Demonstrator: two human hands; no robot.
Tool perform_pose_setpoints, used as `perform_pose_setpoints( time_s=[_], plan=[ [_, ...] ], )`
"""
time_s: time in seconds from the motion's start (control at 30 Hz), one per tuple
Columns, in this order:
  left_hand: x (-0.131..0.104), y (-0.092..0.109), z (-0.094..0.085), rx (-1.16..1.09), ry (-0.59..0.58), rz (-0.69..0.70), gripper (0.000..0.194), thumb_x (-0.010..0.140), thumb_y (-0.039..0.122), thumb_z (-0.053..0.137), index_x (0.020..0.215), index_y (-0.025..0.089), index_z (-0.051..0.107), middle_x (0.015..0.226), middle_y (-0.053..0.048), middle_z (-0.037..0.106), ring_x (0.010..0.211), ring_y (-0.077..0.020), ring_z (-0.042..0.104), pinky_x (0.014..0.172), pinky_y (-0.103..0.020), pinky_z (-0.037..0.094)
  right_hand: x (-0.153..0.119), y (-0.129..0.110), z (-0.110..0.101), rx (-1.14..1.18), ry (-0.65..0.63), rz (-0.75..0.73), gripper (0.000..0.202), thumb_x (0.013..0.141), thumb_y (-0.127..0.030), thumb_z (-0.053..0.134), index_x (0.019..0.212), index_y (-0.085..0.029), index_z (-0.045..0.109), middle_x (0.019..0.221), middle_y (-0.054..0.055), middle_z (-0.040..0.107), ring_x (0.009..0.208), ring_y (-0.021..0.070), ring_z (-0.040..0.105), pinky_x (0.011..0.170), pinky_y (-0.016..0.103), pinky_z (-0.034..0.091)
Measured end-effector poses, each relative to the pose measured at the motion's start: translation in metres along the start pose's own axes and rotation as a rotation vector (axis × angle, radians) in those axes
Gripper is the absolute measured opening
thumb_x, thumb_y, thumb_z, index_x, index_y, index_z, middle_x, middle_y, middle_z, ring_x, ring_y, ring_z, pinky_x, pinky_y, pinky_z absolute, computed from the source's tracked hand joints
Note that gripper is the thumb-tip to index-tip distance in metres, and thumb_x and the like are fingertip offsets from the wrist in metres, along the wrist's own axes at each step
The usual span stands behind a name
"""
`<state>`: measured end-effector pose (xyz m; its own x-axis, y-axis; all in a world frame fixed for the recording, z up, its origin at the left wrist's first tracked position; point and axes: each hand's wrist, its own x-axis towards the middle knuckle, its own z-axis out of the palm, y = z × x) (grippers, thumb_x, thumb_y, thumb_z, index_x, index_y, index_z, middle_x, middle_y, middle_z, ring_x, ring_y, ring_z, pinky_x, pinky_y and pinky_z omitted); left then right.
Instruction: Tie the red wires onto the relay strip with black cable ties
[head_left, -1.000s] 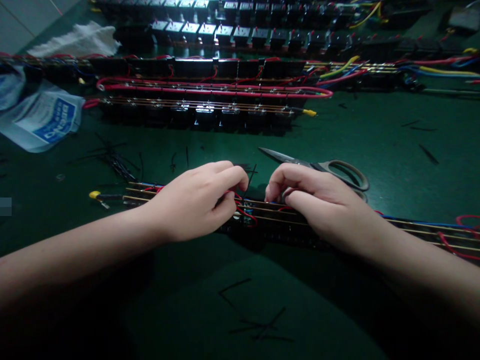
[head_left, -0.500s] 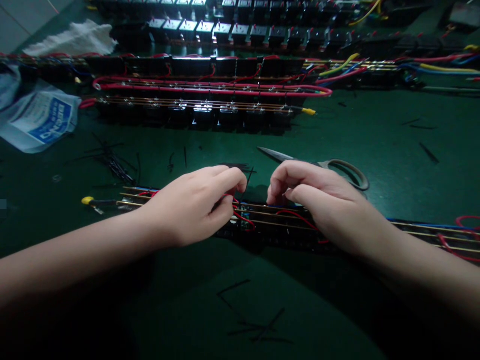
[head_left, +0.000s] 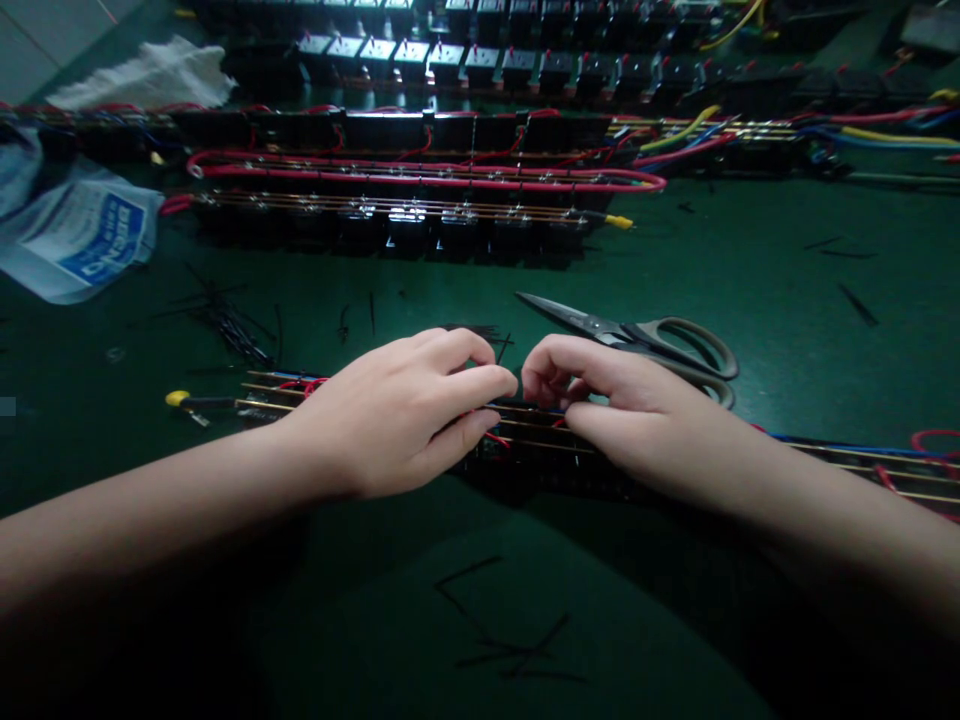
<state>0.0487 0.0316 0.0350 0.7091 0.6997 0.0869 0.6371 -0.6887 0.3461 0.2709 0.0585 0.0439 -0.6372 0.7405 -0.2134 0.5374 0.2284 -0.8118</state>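
Observation:
A long wired strip (head_left: 540, 440) with brass-coloured rods, a black base and thin red and blue wires lies across the table under both hands. My left hand (head_left: 409, 410) is over its left-centre part, index finger and thumb apart, with no held thing visible. Close beside it, my right hand (head_left: 622, 400) is at the strip with its fingers curled and the thumb near them. Whatever may be between those fingertips is hidden. A thin black cable tie (head_left: 505, 347) shows just behind the gap between the hands.
Scissors (head_left: 592, 325) lie just behind my right hand. Loose black cable ties (head_left: 232, 330) are at the left, with more strips (head_left: 517, 655) in front. Another wired assembly (head_left: 420, 185), a plastic bag (head_left: 90, 240) and a white cloth (head_left: 150, 75) lie farther back.
My left index finger has stretched out and parted from the thumb. My right hand has shifted slightly left and down, uncovering more of the scissors.

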Motion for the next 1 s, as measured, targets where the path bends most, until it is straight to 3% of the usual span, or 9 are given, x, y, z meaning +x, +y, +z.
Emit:
perform_pose_setpoints(
  time_s=[0.23,0.4,0.53,0.77,1.0],
  plan=[
    [0.000,-0.001,0.001,-0.010,-0.003,-0.005,0.025,0.099,0.027,0.042,0.115,0.019,0.059,0.117,-0.010,0.059,0.107,-0.0233,0.058,0.087,-0.037,0.049,-0.001,0.002,-0.010,-0.073,-0.063,0.003,0.018,0.073,-0.012,0.053,0.087,-0.021,0.059,0.081,0.000,0.064,0.071,0.0153,0.061,0.062,0.027,0.047],
    [0.000,-0.001,0.001,-0.030,0.000,0.000,0.025,0.099,0.026,0.042,0.115,0.019,0.059,0.117,-0.009,0.059,0.107,-0.0227,0.058,0.089,-0.037,0.048,-0.008,0.002,-0.028,-0.470,-0.060,-0.129,0.011,0.081,-0.030,0.061,0.083,-0.023,0.069,0.081,0.004,0.069,0.071,0.0203,0.061,0.060,0.032,0.044],
    [0.001,-0.001,0.001,-0.031,0.001,-0.001,0.024,0.099,0.026,0.042,0.114,0.018,0.059,0.115,-0.009,0.060,0.106,-0.0225,0.058,0.088,-0.036,0.048,-0.015,-0.003,-0.028,-0.640,-0.074,-0.253,0.018,0.087,-0.023,0.054,0.082,-0.022,0.072,0.080,0.007,0.069,0.070,0.0221,0.061,0.062,0.035,0.043],
    [0.000,-0.002,0.002,-0.021,-0.024,-0.002,0.025,0.099,0.028,0.041,0.112,0.019,0.061,0.115,-0.010,0.062,0.106,-0.0231,0.059,0.086,-0.036,0.049,-0.018,-0.005,-0.020,-0.718,-0.051,-0.295,0.025,0.091,-0.020,0.047,0.083,-0.020,0.071,0.080,0.008,0.069,0.069,0.0221,0.061,0.063,0.035,0.044],
    [0.002,-0.001,-0.001,-0.036,-0.100,-0.031,0.028,0.101,0.029,0.036,0.106,0.020,0.062,0.109,-0.008,0.065,0.099,-0.0233,0.061,0.083,-0.039,0.048,-0.009,0.002,-0.017,-0.518,-0.072,-0.252,0.022,0.089,-0.021,0.049,0.089,-0.021,0.071,0.088,0.007,0.070,0.077,0.0206,0.063,0.069,0.033,0.047]
  ],
)
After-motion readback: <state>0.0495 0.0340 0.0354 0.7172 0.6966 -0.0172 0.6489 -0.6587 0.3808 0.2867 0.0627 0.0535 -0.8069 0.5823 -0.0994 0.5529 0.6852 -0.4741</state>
